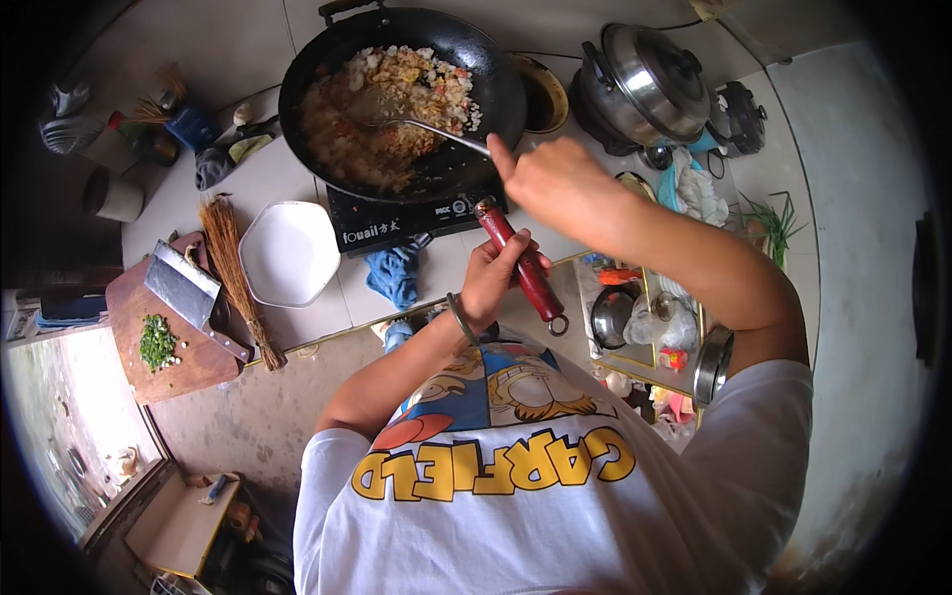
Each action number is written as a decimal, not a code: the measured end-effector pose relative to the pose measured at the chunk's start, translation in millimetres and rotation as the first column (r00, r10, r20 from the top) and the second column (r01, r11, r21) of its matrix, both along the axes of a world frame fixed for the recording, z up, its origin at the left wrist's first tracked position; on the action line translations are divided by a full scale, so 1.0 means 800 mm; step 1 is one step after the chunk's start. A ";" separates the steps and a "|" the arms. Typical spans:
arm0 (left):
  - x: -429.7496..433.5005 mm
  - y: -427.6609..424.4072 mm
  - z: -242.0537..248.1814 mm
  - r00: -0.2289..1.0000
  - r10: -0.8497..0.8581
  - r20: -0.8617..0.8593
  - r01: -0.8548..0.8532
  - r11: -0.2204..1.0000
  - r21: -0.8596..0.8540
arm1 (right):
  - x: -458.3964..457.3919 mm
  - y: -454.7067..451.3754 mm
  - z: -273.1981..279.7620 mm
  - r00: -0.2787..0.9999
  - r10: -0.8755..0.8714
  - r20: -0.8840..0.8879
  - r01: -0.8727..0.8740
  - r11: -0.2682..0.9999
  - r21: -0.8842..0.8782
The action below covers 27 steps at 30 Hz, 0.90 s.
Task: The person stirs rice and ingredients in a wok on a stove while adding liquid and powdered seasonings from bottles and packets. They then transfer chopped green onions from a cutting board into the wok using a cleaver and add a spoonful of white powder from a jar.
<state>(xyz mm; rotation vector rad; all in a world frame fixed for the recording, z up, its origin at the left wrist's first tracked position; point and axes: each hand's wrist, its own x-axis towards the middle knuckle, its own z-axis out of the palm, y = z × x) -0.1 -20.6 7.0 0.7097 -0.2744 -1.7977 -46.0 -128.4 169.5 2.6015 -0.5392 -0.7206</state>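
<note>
A black wok [491,82] stands on an induction cooktop [372,227], with fried rice [416,89] spread inside it and some steam over its left part. My left hand [500,275] grips the wok's red handle [524,268]. Above and to the right of it, my right hand [550,175] is closed around a metal spatula or spoon [454,137], whose head lies in the rice. The index finger points along the shaft. A white bowl [290,254] sits left of the cooktop.
On the left, a cleaver [182,286] and chopped scallions [158,342] lie on a wooden board [123,297] beside a straw brush [230,275]. A blue cloth [394,274] lies before the cooktop. A lidded steel pot [647,85] and a bowl of dark liquid [543,97] stand right of the wok.
</note>
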 end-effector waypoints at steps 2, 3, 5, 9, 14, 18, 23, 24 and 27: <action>0.001 0.001 0.000 1.000 0.010 0.006 -0.010 1.000 0.007 | 0.002 -0.006 -0.016 0.998 0.059 -0.028 -0.058 0.998 0.022; 0.001 0.002 0.001 1.000 0.014 0.008 -0.014 1.000 0.009 | -0.002 -0.013 -0.013 0.997 0.066 -0.030 -0.065 0.998 0.025; 0.001 0.002 0.000 1.000 0.006 0.009 -0.006 1.000 -0.002 | -0.011 -0.024 0.006 0.996 0.094 -0.011 -0.093 0.995 0.017; 0.005 0.004 0.000 1.000 0.012 0.022 -0.013 1.000 0.005 | -0.007 -0.024 0.081 0.999 0.010 -0.042 -0.009 0.999 0.039; 0.002 -0.002 0.000 1.000 -0.005 0.016 0.005 1.000 -0.022 | 0.008 -0.032 0.002 0.999 0.035 0.012 -0.035 0.999 -0.017; 0.005 0.000 0.003 1.000 -0.004 0.030 0.005 1.000 -0.020 | 0.002 -0.043 -0.003 0.999 0.034 -0.007 -0.034 0.999 0.022; 0.008 0.003 -0.001 0.999 -0.009 0.043 0.009 1.000 0.003 | -0.020 -0.042 0.079 0.989 0.031 0.142 -0.054 0.986 0.158; 0.007 0.002 -0.003 0.999 -0.016 0.035 0.016 1.000 -0.003 | -0.029 -0.028 0.076 0.991 0.063 0.115 -0.080 0.986 0.149; 0.005 0.001 -0.003 1.000 0.002 0.022 -0.001 1.000 -0.011 | -0.043 0.025 0.043 0.985 0.160 -0.071 -0.152 0.983 0.103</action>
